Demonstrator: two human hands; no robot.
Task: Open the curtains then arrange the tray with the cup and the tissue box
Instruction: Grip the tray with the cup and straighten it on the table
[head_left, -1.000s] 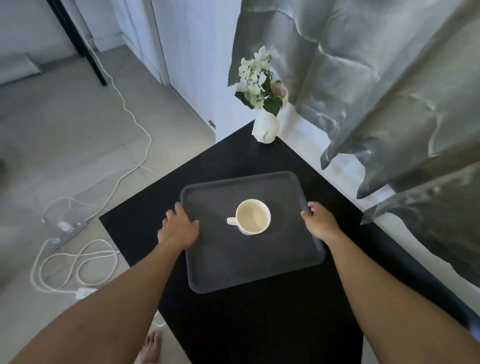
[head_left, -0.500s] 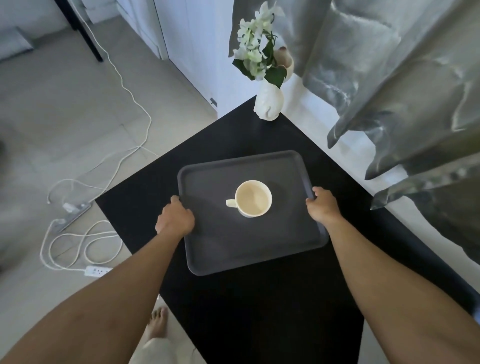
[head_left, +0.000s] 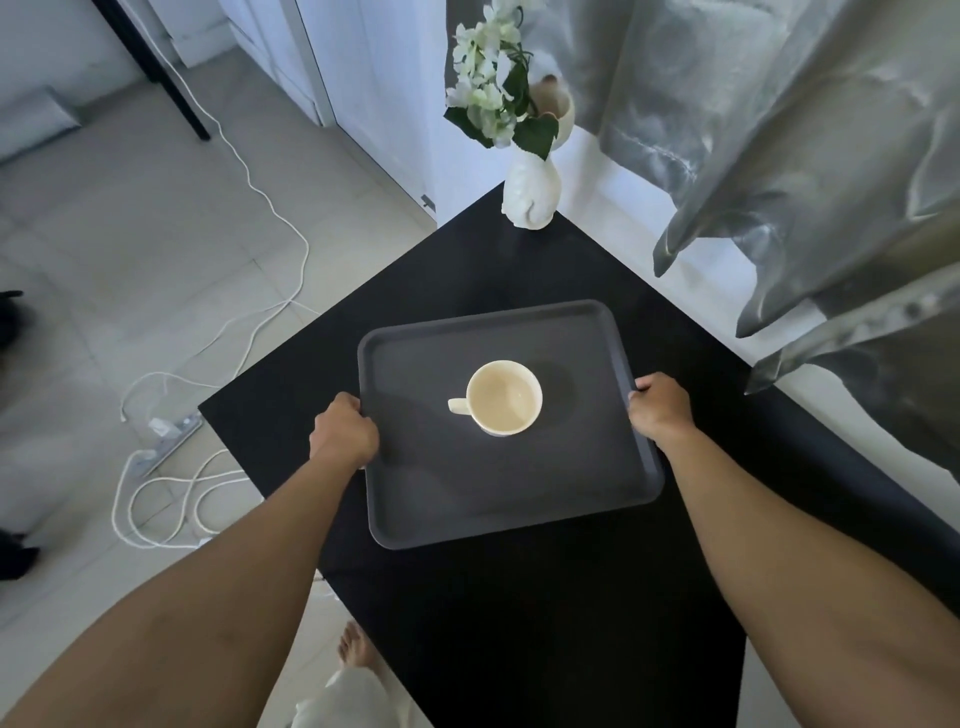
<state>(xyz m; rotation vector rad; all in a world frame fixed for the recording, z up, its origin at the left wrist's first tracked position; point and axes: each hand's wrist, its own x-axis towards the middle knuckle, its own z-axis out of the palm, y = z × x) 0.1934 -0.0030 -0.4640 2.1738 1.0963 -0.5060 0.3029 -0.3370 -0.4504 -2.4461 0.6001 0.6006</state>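
Black table (head_left: 519, 613) fills the near and middle view, one corner pointing away toward the wall. Tiled floor (head_left: 130, 249) off to the left side, a bare foot (head_left: 356, 652) showing just past the table's near-left edge.

Both forearms reach in from the bottom. Left hand (head_left: 343, 434) is curled closed around the left rim of the tray (head_left: 498, 499), knuckles up, fingers hidden under the edge. Right hand (head_left: 660, 408) is clamped on the right rim the same way, thumb side against the lip. Can't tell whether the tray is lifted or sitting flat on the table.

Tray is dark grey, rectangular, rounded corners, roughly centred on the tabletop. Cup (head_left: 503, 397) stands upright near the tray's middle, cream coloured, looks empty, handle pointing left. Nothing else on the tray.

Further out: white vase (head_left: 531, 200) with white flowers (head_left: 485, 78) at the far table corner, well apart from the tray. White cable (head_left: 249, 171) runs across the floor to a power strip (head_left: 169, 439), with a loose coil beside it.

Grey curtains (head_left: 779, 130) hang upper right, gathered in folds, bright sill visible under them.
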